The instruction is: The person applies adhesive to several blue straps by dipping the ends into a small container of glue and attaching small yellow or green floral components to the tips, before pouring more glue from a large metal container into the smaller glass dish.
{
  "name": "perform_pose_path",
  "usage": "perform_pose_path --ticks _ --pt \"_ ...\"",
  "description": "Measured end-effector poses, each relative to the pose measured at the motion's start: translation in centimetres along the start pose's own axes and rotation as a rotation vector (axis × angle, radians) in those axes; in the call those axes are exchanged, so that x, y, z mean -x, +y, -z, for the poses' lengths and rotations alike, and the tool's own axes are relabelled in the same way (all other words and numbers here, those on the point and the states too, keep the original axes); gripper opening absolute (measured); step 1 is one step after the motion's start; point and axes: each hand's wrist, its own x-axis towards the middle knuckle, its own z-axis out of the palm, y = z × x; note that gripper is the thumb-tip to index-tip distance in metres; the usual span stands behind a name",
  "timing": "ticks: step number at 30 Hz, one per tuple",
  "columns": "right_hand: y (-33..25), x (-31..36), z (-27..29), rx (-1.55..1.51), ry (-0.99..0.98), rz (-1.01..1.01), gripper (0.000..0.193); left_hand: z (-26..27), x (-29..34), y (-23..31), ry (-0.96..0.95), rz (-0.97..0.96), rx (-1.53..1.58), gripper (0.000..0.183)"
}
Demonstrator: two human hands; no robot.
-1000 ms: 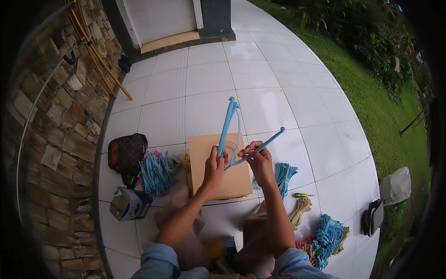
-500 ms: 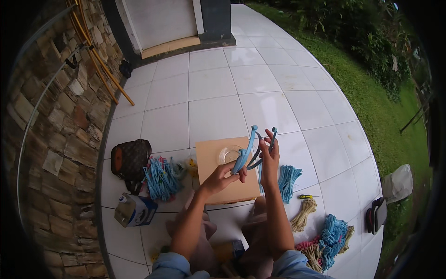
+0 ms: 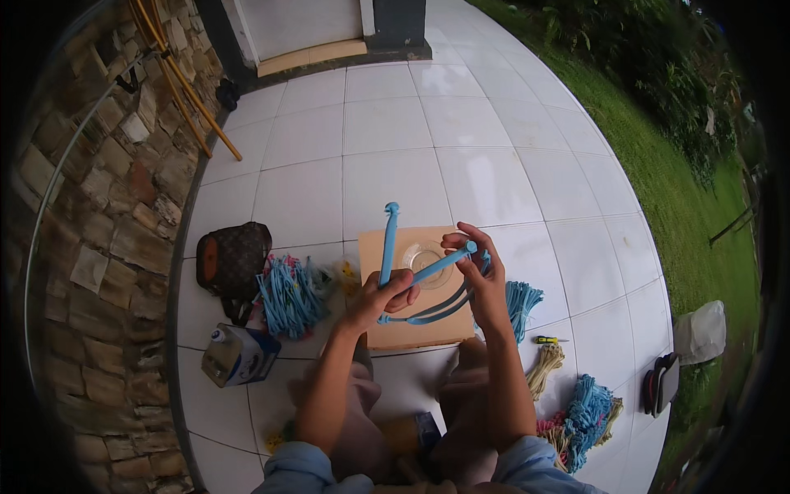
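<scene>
A light blue flip-flop strap with knobbed ends is held up in front of me, one limb pointing away and another crossing to the right. My left hand is closed around its joined part. At the right, my right hand has its thumb and fingers on knobbed ends near the curved dark limb; whether all this is one strap or two I cannot tell. Below the hands lies a flat brown board, and on it stands a round clear dish, partly hidden by the strap.
Blue straps lie in a pile at left, beside a brown bag and a metal can. To the right are a blue strap bundle, a beige bundle, a screwdriver and a mixed heap.
My left hand has moved left and slightly nearer, with one strap limb now standing apart from the rest. My right hand has shifted slightly nearer and now touches the knobbed ends. The view has shifted.
</scene>
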Motion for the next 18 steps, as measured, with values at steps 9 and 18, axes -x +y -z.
perform_pose_path --ticks 9,18 --pt "-0.4 0.9 0.8 -0.053 -0.259 -0.367 0.021 2.1 1.0 0.0 0.155 -0.021 -0.133 0.043" --pt "-0.9 1.3 -1.0 0.457 -0.115 -0.032 0.014 2.4 1.2 0.0 0.139 -0.160 -0.115 0.042"
